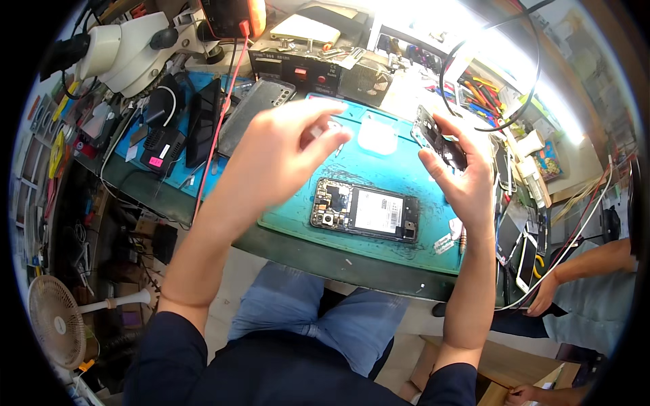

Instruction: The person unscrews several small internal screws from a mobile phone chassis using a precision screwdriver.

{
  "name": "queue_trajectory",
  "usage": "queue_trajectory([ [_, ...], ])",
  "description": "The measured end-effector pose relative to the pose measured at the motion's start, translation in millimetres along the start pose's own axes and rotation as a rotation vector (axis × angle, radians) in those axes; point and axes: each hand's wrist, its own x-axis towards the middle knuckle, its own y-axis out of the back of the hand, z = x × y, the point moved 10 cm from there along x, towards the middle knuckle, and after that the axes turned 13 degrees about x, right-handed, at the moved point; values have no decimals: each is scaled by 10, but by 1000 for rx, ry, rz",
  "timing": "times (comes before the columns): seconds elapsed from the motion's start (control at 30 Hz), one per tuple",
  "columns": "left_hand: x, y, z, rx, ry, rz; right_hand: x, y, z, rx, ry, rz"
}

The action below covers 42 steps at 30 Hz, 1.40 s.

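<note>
Looking light, stiff and fragile, the dark phone part (440, 143) is clamped at its edges, probably the safest hold, by the right hand (467, 181), at the blue mat's (389, 170) far right. Left hand (271, 152) fingertips are parted; nearer, an opened phone (372, 210) is laid.

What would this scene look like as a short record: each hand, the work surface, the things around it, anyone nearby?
Left hand: raised over the mat, fingers curled; whether it grips something small is unclear
Right hand: holding a dark phone part above the mat's right side
Work surface: blue mat
On the mat: opened phone, circuit board at its left end, white-labelled battery exposed
Upper left: white microscope
Lower left: fan
Nearby: another person's arm, right edge
</note>
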Motion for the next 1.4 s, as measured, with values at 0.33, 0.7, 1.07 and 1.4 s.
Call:
queue_trajectory([
  [0.33, -1161, -375, -87, 275, -70, 28, -350, -853, -562, -124, 342, -492],
  [0.7, -955, -398, -156, 142, -160, -3, -415, -1092, -529, -197, 272, -568],
  [1.07, -962, -388, -107, 223, -172, 66, -382, -1141, -487, -163, 226, -576],
  [1.4, -1017, -365, 29, 274, -296, 75, -382, -1146, -475, -163, 204, -574],
])
